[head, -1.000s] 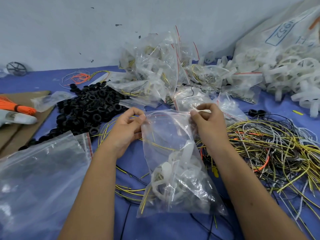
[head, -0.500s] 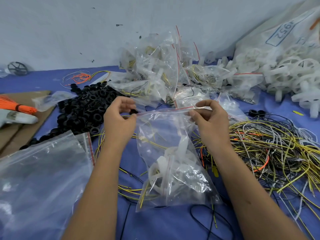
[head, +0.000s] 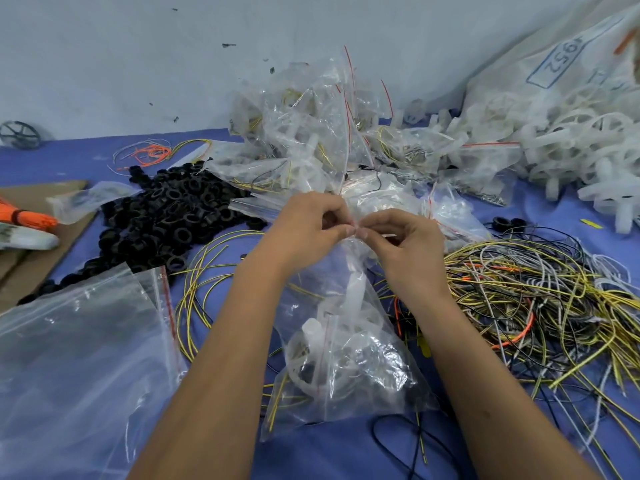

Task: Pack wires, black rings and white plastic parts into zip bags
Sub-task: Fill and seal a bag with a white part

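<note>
**Filled zip bag, mouth pinched at centre, body hanging toward the viewer**

Item 1, near left: stack of empty zip bags (head: 79, 344), flat on the blue desk (head: 346, 455), red seal strips along the right edge.

Item 2, near centre: the zip bag (head: 346, 355) in hand. Contents: a white plastic part (head: 355, 299), yellow wire, something dark low down. Its long axis runs near to far, the loaded bottom resting on the desk close to the viewer, the mouth at the far end, gathered narrow.

Item 3, the grip: left hand (head: 308, 226) and right hand (head: 405, 244) meet at the bag's mouth, fingertips touching, each pinching the seal between thumb and forefinger. Both grips sit at the middle of the mouth; the body lies straight below them, toward the viewer. Neither hand is nearer. Judgement: sealing seems to be in progress, and closing the rest calls for the pinches to run outward, left and right, across the bag's long axis.

Item 4, middle right: loose wires (head: 540, 292) in a tangle, just beside the right wrist.

Item 5, middle left: black rings (head: 173, 220), heaped.

Item 6, far centre: packed bags (head: 311, 133), piled.

Item 7, far right: white plastic parts (head: 568, 143), spilling from a sack.
</note>
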`<state>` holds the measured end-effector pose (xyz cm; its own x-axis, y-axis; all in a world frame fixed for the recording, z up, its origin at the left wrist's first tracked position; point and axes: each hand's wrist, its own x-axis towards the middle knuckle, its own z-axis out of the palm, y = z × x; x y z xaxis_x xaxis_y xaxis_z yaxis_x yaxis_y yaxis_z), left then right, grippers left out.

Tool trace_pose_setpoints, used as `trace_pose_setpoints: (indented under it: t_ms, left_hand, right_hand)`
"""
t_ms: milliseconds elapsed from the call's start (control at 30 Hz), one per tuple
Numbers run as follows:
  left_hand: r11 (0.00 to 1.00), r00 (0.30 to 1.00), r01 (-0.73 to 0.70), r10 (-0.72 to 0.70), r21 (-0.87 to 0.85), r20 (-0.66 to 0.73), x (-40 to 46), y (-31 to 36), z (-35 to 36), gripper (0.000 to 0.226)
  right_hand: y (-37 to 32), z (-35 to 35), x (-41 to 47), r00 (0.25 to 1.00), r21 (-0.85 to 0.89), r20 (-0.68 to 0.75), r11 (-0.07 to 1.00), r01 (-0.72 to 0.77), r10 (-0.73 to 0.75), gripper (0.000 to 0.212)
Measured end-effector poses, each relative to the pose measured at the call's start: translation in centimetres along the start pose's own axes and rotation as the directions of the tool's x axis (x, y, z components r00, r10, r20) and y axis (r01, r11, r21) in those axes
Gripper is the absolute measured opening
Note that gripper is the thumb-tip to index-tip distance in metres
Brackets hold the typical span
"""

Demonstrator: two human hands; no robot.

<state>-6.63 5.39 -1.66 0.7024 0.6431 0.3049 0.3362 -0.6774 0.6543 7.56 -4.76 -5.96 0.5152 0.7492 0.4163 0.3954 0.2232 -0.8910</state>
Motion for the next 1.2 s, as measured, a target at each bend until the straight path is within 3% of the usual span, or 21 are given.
trace_pose_setpoints:
  t_ms: [133, 533, 667, 1200]
  left_hand:
    - [0.999, 1.0, 0.015, -0.015, -0.037, 0.006, -0.4, -0.5, 0.2, 0.002]
    - [0.991, 0.999, 0.03, -0.036, -0.134, -0.041, -0.6, -1.0, 0.6, 0.01]
    - [0.986, 0.998, 0.065, -0.065, -0.154, 0.002, -0.9, -1.7, -0.1, 0.01]
    - [0.982, 1.0, -0.007, 0.01, -0.186, 0.015, -0.8, -1.7, 0.6, 0.017]
  right_hand:
    - [-0.1, -0.2, 0.0, 0.999, -0.023, 0.035, 1.0, -0.015, 0.015, 0.019]
    - [-0.4, -0.3, 0.0, 0.996, 0.002, 0.082, 0.999, -0.04, 0.04, 0.015]
    - [-0.3, -0.2, 0.0, 0.997, -0.03, 0.052, 0.998, -0.049, 0.05, 0.014]
    - [-0.3, 0.0, -0.2, 0.995, -0.011, 0.084, 0.998, -0.059, 0.06, 0.006]
